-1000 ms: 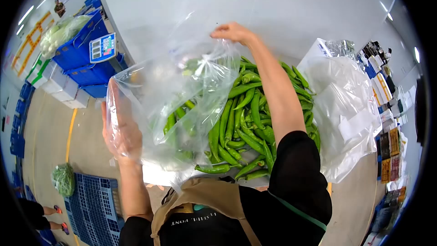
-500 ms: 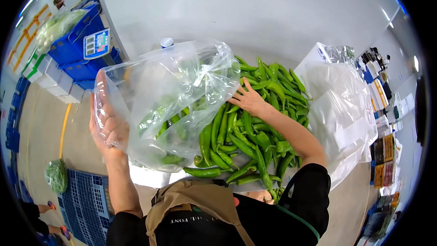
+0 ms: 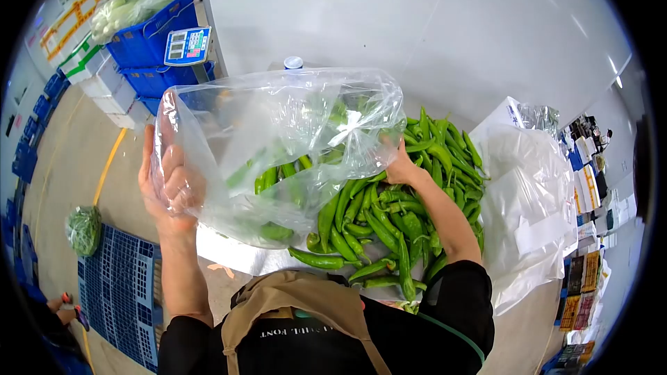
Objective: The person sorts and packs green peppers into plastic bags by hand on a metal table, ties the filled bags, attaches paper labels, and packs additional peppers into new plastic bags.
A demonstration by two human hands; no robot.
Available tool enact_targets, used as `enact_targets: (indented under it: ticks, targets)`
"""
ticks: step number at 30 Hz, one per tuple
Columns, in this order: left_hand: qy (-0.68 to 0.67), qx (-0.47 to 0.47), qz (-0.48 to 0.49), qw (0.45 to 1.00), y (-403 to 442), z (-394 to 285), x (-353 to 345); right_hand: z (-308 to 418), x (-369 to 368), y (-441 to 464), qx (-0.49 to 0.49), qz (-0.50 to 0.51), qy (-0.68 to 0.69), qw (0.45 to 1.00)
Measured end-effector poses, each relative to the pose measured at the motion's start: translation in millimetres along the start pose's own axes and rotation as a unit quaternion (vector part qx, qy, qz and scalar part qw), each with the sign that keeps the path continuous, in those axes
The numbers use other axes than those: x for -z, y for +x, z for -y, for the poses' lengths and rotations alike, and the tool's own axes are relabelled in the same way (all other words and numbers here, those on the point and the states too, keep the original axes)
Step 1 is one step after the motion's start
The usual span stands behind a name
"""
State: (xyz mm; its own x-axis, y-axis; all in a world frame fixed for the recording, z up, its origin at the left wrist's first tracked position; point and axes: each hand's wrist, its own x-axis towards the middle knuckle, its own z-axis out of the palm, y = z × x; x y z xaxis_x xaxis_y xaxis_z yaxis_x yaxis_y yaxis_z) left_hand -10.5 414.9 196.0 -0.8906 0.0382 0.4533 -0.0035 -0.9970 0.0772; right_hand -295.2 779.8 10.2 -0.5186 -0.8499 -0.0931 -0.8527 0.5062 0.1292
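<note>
A large clear plastic bag (image 3: 236, 107) stretches over the left part of a heap of long green peppers (image 3: 389, 219). Its right end is gathered around a whitish knot or tie, and peppers show through the film. My left hand (image 3: 177, 173) grips the bag's left edge, with fingers under the film and the thumb outside. At the right end of the bag, my right hand (image 3: 399, 163) reaches in among the peppers. Film covers its fingertips, so whether they hold the bag or a pepper is hidden.
A white plastic sack (image 3: 521, 215) stands right of the heap. Blue crates (image 3: 149, 42) with bagged vegetables and a digital scale (image 3: 187, 46) are at the upper left. On the floor lie a blue pallet (image 3: 121, 292) and a bagged green vegetable (image 3: 83, 230). Other people stand farther off.
My right hand has gone from lying spread on the peppers to the bag's right end, its fingers now behind the film. The bag looks stretched wider, still held by my left hand.
</note>
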Motion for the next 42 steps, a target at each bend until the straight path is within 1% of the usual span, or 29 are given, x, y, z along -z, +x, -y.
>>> enact_targets:
  ticks: [3,4,6,7,9,10,11,13,15,17,19,21,22,24,26,27,28,29,30,32,33,34,35,36,37,38,39,41,42]
  targets:
    - [0.019,-0.008,-0.004,1.0,1.3,0.7,-7.4,-17.2,5.1,-5.1,0.037,-0.049,0.062,0.996]
    - [0.035,-0.02,-0.019,0.999,3.2,-0.1,-8.3,-20.0,6.8,-9.5,0.011,-0.091,0.052,0.994]
    - [0.065,-0.044,-0.057,0.995,2.9,-1.7,-8.9,-19.6,13.2,-20.1,0.039,-0.087,0.059,0.994]
    - [0.066,-0.034,-0.051,0.996,4.8,-1.5,-10.8,-17.0,15.5,-22.7,0.048,-0.091,0.066,0.992]
    - [0.065,-0.017,-0.028,0.997,14.7,1.7,-11.2,-16.0,26.8,-30.2,-0.04,-0.288,0.141,0.947]
    - [0.059,-0.013,-0.026,0.998,18.9,4.0,-12.0,-17.3,32.9,-37.4,-0.081,-0.376,0.175,0.906]
    - [0.053,-0.009,-0.024,0.998,23.9,5.4,-13.8,-18.5,47.2,-44.3,-0.135,-0.433,0.25,0.856]
    - [0.049,-0.002,-0.033,0.998,32.1,9.0,-14.2,-15.9,87.4,-61.6,-0.237,-0.531,0.389,0.715]
    - [0.05,0.003,-0.049,0.998,41.3,11.7,-14.3,-20.7,126.6,-80.6,-0.178,-0.63,0.465,0.596]
    - [0.069,0.01,-0.068,0.995,50.8,13.7,-10.2,-1.1,174.1,-104.1,-0.122,-0.658,0.586,0.457]
    - [0.083,0.009,-0.087,0.993,51.7,13.2,-6.6,18.7,201.1,-114.6,0.007,-0.667,0.63,0.398]
    - [0.086,0.013,-0.09,0.992,59.3,18.4,-3.3,54.2,222.2,-111.0,0.135,-0.63,0.677,0.355]
    - [0.09,0.019,-0.096,0.991,61.0,20.2,-3.6,76.5,233.1,-102.5,0.165,-0.624,0.677,0.354]
    - [0.082,0.029,-0.104,0.991,62.9,26.9,-8.9,116.7,239.1,-76.8,0.186,-0.611,0.643,0.422]
    - [0.072,0.043,-0.08,0.993,58.6,28.8,-16.5,147.0,237.9,-45.5,0.206,-0.593,0.605,0.489]
    - [0.067,0.051,-0.069,0.994,55.2,29.9,-20.7,155.6,227.4,-23.1,0.216,-0.581,0.587,0.521]
    - [0.047,0.052,-0.055,0.996,51.3,31.8,-28.8,162.5,209.1,-1.7,0.211,-0.571,0.554,0.568]
    - [0.044,0.054,-0.034,0.997,46.8,30.7,-36.0,167.4,187.7,21.6,0.226,-0.529,0.556,0.6]
    - [0.039,0.058,-0.013,0.997,42.2,28.2,-42.0,174.0,147.2,49.6,0.17,-0.541,0.488,0.663]
    - [0.045,0.071,0.024,0.996,33.6,18.6,-45.8,188.2,109.6,99.3,0.143,-0.464,0.347,0.802]
    - [0.056,0.082,0.039,0.994,28.1,8.9,-44.2,196.7,93.0,115.1,0.126,-0.416,0.216,0.874]
    - [0.053,0.079,0.043,0.995,26.6,6.8,-44.5,202.8,75.3,125.7,0.103,-0.354,0.083,0.926]
    - [0.05,0.076,0.047,0.995,25.2,4.7,-45.0,209.5,37.0,135.4,0.097,-0.287,0.059,0.951]
    - [0.038,0.056,0.044,0.997,25.8,5.8,-50.2,210.8,9.1,139.1,0.092,-0.221,0.035,0.97]
    - [0.025,0.033,0.039,0.998,25.6,5.7,-52.0,206.2,23.8,123.6,0.126,-0.158,0.135,0.97]
    - [0.026,0.018,0.036,0.999,23.8,1.9,-50.0,206.9,62.4,93.4,0.159,-0.091,0.236,0.954]
    - [0.029,0.003,0.034,0.999,23.2,-5.2,-47.3,204.2,91.2,69.3,0.19,-0.028,0.335,0.923]
    - [0.033,-0.013,0.044,0.998,25.6,-16.4,-42.5,183.3,106.9,30.3,0.259,-0.123,0.391,0.875]
    - [0.034,-0.015,0.052,0.998,25.6,-20.3,-40.8,163.2,128.2,4.7,0.228,-0.099,0.451,0.857]
